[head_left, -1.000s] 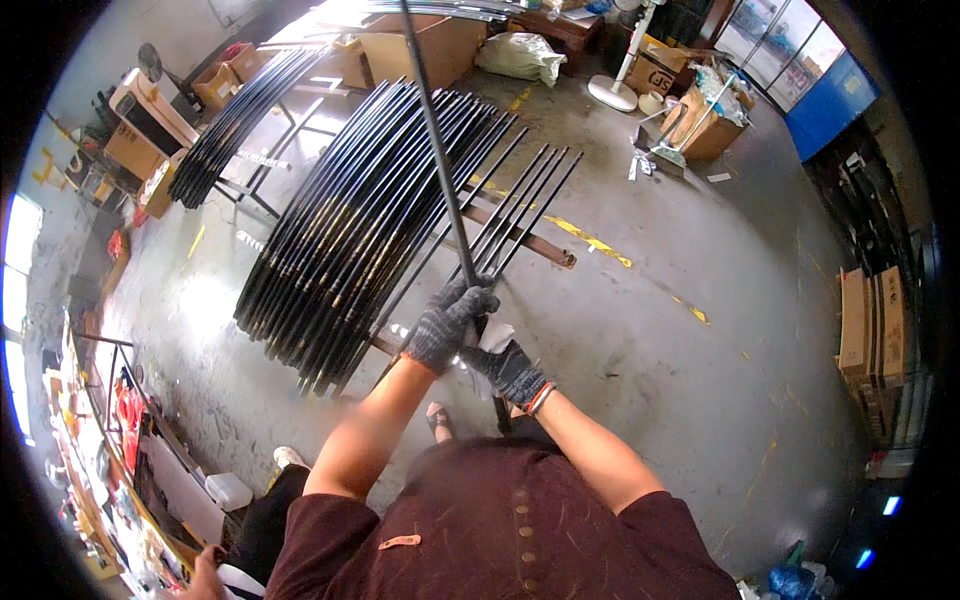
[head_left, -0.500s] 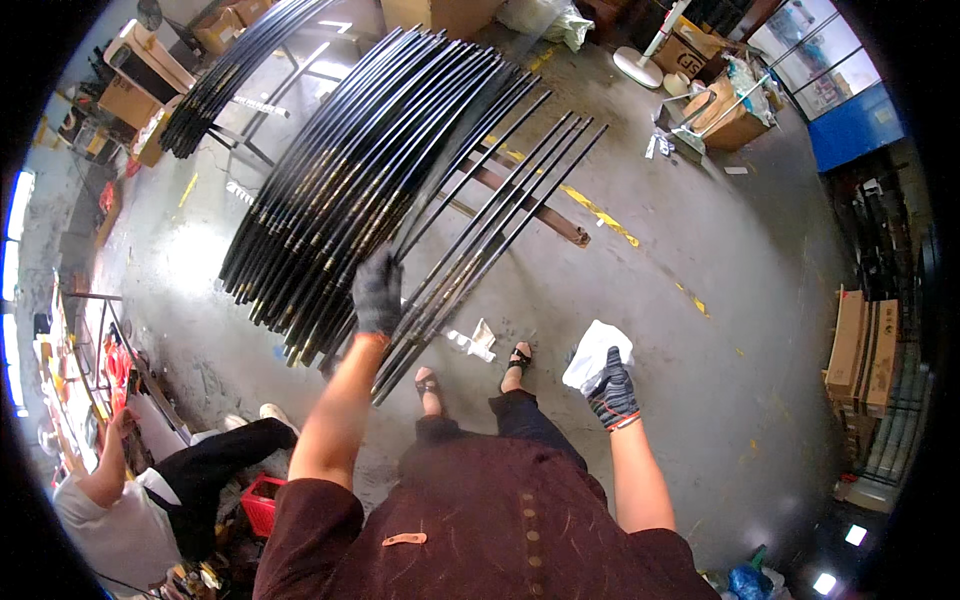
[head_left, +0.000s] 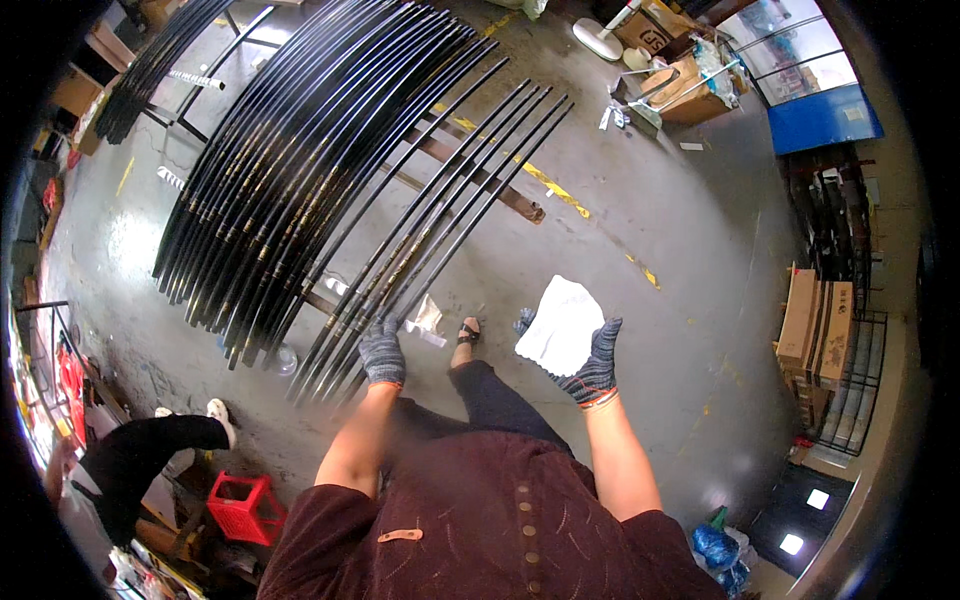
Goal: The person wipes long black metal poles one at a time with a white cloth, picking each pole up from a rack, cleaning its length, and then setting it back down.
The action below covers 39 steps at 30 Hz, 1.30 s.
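A wide row of long black rods (head_left: 290,170) lies side by side on a rack, with several more spaced apart along its right side. My left hand (head_left: 381,355), in a grey knit glove, is closed at the near end of the rightmost rod (head_left: 468,225); its fingertips are partly hidden among the rod ends. Right of the rods, my gloved right hand (head_left: 592,370) holds a folded white cloth (head_left: 562,322) out over the floor. Its thumb lies along the cloth's right edge, and other fingertips show at the left edge.
A brown rack beam (head_left: 490,185) sticks out beneath the rods. At the lower left are a red plastic stool (head_left: 245,507) and another person's leg (head_left: 160,445). Cardboard boxes (head_left: 815,320) stand at the right; an open carton (head_left: 690,90) is at the far right.
My left hand has come from the edge of the dense row to the near end of the spaced rods. The white cloth is now spread wider in my right hand. The whole view has shifted.
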{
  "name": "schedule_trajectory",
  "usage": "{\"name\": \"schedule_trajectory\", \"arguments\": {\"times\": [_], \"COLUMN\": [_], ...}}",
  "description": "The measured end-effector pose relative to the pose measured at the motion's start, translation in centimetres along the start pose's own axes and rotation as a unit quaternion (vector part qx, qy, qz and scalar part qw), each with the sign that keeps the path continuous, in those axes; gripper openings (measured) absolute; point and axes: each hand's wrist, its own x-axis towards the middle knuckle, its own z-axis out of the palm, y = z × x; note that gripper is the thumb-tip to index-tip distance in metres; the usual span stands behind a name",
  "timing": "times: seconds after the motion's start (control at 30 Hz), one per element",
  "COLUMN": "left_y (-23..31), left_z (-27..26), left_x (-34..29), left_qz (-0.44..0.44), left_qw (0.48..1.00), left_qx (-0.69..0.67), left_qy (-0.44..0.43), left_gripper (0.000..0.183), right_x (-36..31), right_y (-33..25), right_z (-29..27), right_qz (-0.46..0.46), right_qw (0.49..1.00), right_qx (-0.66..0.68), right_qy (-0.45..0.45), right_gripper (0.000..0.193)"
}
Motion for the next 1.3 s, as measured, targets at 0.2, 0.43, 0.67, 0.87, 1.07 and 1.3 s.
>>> {"name": "schedule_trajectory", "arguments": {"times": [0.2, 0.43, 0.67, 0.87, 1.07, 1.3], "left_y": [-0.6, -2.5, -19.8, -22.4, -19.3, -21.3], "left_z": [0.1, -4.7, -2.9, -4.6, -12.0, -15.3], "left_x": [-0.2, -1.8, -0.6, 0.4, -0.7, -6.2], "left_qz": [-0.007, 0.003, -0.217, -0.151, -0.092, -0.051], "left_qw": [0.999, 0.996, 0.947, 0.96, 0.981, 0.998], "left_qx": [0.021, -0.065, 0.048, 0.167, 0.137, 0.008], "left_qy": [0.037, 0.055, 0.233, 0.165, 0.104, 0.039], "left_gripper": [0.041, 0.047, 0.018, 0.015, 0.019, 0.021], "right_x": [1.3, 0.9, 0.3, 0.4, 0.7, 2.1], "right_y": [0.2, 2.3, 3.3, 5.0, 6.9, 10.0], "right_z": [1.0, 1.8, 1.8, 0.9, 1.7, 5.3], "right_qz": [0.045, 0.071, 0.1, 0.082, 0.087, 0.103], "right_qw": [0.996, 0.995, 0.993, 0.993, 0.992, 0.987], "right_qx": [-0.075, -0.056, -0.055, -0.078, -0.095, -0.118], "right_qy": [-0.012, -0.03, 0.027, 0.041, 0.005, -0.027], "right_gripper": [0.097, 0.081, 0.07, 0.06, 0.054, 0.058]}}
